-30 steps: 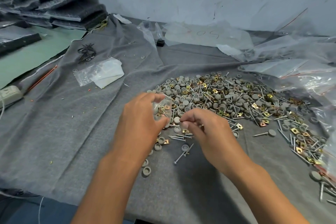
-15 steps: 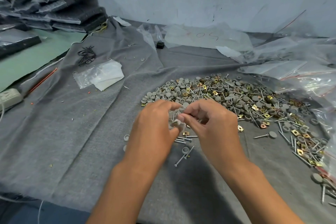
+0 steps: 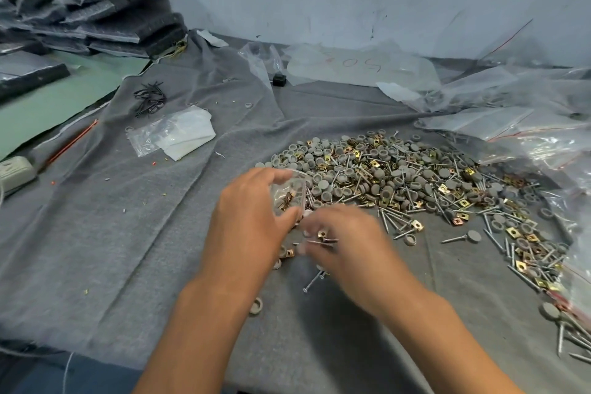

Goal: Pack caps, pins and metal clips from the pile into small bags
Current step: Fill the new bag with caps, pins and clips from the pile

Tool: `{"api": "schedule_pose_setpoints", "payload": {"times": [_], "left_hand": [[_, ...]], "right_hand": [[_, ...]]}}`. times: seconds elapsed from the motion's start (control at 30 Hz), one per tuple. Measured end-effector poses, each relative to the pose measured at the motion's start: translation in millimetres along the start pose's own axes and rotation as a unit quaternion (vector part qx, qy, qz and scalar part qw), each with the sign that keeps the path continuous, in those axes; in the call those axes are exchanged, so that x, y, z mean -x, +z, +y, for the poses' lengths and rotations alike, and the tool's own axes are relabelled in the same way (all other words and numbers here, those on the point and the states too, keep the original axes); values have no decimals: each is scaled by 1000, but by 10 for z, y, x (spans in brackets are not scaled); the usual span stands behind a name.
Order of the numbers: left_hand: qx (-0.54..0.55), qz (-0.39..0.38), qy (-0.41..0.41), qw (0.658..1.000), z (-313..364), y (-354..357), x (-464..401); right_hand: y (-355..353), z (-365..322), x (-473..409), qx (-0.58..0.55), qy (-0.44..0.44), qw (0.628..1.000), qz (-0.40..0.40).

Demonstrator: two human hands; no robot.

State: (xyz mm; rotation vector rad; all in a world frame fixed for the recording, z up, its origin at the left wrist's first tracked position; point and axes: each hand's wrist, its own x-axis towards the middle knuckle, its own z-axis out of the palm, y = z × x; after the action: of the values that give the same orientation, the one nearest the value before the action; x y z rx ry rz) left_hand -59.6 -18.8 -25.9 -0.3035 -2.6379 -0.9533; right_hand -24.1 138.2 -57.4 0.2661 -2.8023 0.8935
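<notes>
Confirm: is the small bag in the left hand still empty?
No: the small clear bag gripped by the left hand already shows brass-coloured metal clips inside it.

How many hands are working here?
2. The left hand holds a small clear bag near the pile; the right hand, blurred, is just beside it over the grey cloth.
</notes>
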Motion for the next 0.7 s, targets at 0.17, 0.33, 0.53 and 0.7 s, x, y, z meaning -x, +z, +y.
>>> {"api": "schedule_pose_setpoints", "payload": {"times": [0.17, 0.33, 0.53, 0.7], "left_hand": [[-5, -15, 6, 1000, 40, 7, -2], [-8, -21, 7, 1000, 22, -5, -15], [8, -48, 21, 999, 59, 23, 4], [-9, -61, 47, 997, 81, 91, 19]], "right_hand": [[190, -120, 32, 66, -19, 996, -54], [161, -13, 45, 55, -17, 998, -29], [-9, -16, -62, -84, -16, 980, 182], [-4, -97, -59, -42, -62, 982, 172]]}}
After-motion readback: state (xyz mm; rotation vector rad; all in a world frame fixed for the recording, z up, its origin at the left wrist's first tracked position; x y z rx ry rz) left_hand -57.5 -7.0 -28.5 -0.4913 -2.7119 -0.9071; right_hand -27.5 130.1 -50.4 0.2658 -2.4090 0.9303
